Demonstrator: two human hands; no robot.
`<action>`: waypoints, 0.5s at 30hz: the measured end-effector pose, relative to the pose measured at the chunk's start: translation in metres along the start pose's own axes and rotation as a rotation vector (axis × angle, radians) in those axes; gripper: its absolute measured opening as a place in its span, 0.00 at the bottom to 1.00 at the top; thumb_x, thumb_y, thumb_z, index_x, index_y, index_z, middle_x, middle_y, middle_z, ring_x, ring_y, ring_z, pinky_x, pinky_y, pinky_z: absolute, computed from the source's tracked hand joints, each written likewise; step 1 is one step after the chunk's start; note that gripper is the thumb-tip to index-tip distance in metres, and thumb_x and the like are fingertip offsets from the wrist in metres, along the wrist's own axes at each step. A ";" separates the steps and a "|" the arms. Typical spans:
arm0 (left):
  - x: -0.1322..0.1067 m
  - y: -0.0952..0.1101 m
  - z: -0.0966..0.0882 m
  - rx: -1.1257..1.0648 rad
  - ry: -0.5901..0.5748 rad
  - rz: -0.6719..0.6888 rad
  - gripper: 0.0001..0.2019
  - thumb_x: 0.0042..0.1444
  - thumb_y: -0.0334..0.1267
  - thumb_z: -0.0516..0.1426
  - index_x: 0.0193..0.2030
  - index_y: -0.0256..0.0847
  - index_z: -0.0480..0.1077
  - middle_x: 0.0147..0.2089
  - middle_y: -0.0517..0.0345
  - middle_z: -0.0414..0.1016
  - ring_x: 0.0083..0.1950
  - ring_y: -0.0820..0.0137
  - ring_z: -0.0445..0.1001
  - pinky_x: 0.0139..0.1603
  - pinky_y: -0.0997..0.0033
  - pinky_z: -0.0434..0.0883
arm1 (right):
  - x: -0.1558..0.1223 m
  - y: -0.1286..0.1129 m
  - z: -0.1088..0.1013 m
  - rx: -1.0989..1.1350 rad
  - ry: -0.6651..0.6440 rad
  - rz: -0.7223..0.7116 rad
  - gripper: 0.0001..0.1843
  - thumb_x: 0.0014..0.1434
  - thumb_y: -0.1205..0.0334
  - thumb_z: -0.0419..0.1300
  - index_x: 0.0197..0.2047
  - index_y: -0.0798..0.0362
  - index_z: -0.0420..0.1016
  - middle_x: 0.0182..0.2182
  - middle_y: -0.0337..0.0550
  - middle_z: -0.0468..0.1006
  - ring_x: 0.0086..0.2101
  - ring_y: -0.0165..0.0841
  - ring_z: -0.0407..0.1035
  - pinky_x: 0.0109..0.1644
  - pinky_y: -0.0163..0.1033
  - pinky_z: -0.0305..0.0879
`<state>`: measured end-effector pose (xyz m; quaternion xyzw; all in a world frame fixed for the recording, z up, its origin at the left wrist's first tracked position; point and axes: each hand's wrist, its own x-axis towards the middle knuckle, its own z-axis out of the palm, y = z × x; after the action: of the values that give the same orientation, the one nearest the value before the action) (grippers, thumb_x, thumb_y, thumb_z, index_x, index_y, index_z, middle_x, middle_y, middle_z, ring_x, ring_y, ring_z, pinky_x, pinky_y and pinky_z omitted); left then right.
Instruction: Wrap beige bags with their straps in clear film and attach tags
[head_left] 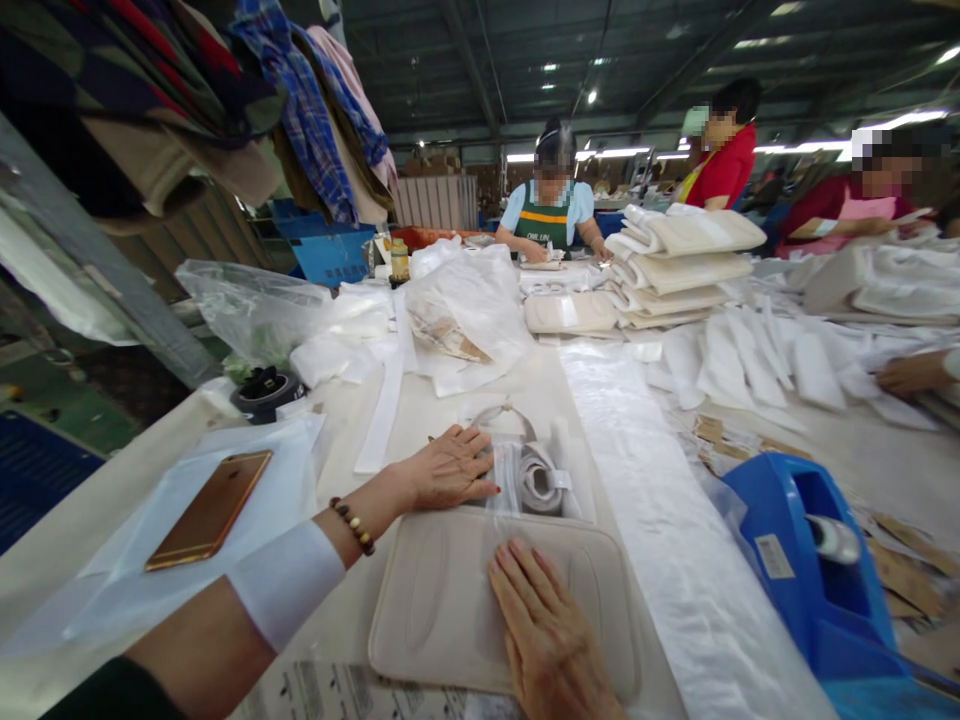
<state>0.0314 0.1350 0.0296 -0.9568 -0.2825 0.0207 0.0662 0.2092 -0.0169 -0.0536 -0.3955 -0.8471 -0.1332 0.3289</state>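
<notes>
I've got the beige padded bag (442,600) right under my R hand (544,630), long axis running side to side across both arms. R's the nearer one: flat on it, fingers straight, not gripping. L hand (454,468) is apart, palm down by the bag's far edge, fingers spread. Rolled strap (541,482) sits just R of L's fingertips, fwd of R's.

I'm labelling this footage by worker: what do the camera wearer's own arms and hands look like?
The left hand is bare, with a beaded bracelet at the wrist, a white forearm band and a dark green sleeve higher up. The right hand is bare; no sleeve shows.
</notes>
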 end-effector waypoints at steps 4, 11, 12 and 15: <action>0.000 0.000 -0.001 0.013 -0.021 -0.006 0.22 0.62 0.52 0.47 0.50 0.35 0.66 0.52 0.42 0.66 0.52 0.55 0.63 0.51 0.56 0.61 | 0.001 0.001 0.000 -0.009 0.023 -0.024 0.27 0.51 0.76 0.47 0.54 0.63 0.70 0.52 0.49 0.73 0.60 0.39 0.56 0.57 0.45 0.65; 0.018 0.003 0.004 -0.063 -0.036 -0.138 0.26 0.61 0.57 0.44 0.43 0.37 0.71 0.47 0.44 0.69 0.49 0.55 0.67 0.49 0.55 0.63 | 0.002 0.002 0.001 -0.045 0.033 -0.031 0.27 0.50 0.76 0.47 0.52 0.63 0.71 0.52 0.48 0.74 0.60 0.40 0.55 0.56 0.44 0.64; 0.021 0.002 0.006 -0.076 -0.033 -0.160 0.27 0.60 0.58 0.44 0.41 0.37 0.72 0.46 0.43 0.69 0.49 0.55 0.68 0.49 0.55 0.63 | 0.002 0.001 0.001 -0.046 0.032 -0.030 0.27 0.50 0.76 0.47 0.52 0.63 0.71 0.52 0.48 0.74 0.60 0.40 0.55 0.56 0.44 0.65; 0.026 -0.002 0.010 -0.115 -0.005 -0.208 0.25 0.61 0.56 0.44 0.38 0.39 0.74 0.45 0.45 0.71 0.48 0.56 0.69 0.48 0.55 0.65 | 0.002 0.000 0.001 -0.039 0.026 -0.024 0.27 0.50 0.77 0.46 0.53 0.64 0.70 0.52 0.49 0.73 0.59 0.40 0.57 0.55 0.45 0.66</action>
<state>0.0508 0.1520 0.0201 -0.9245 -0.3810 0.0000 0.0124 0.2083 -0.0152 -0.0533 -0.3898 -0.8447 -0.1587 0.3307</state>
